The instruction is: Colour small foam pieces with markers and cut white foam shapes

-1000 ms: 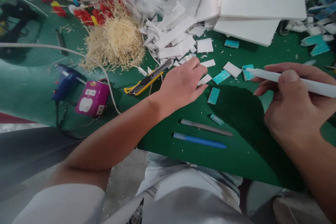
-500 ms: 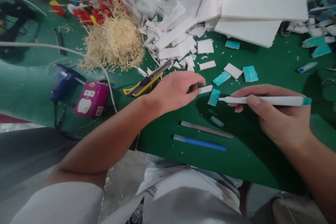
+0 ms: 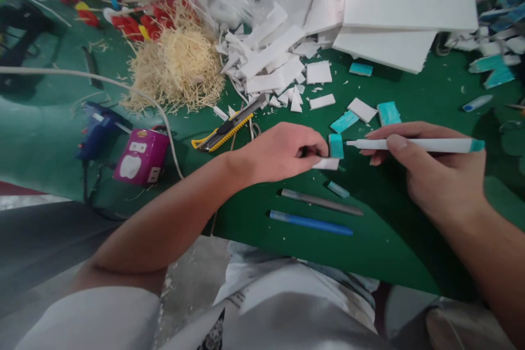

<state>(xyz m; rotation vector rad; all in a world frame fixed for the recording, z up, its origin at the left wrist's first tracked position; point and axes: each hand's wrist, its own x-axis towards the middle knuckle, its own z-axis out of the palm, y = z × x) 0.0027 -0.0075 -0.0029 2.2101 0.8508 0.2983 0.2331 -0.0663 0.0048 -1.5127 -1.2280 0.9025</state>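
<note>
My left hand rests on the green table, its fingers pinched on a small white foam piece. Right beside it lies a teal-painted piece. My right hand grips a white marker with a teal end, held level, its tip pointing left and close to the teal piece. More small teal pieces and white pieces lie just beyond the hands.
A grey pen, a blue pen and a pen cap lie near the front edge. A yellow utility knife, purple socket box, blue glue gun, straw pile and white foam boards fill the back.
My left hand picked a white piece from the table and drew it nearer. My right hand swung the marker down and left until its tip came near the teal piece.
</note>
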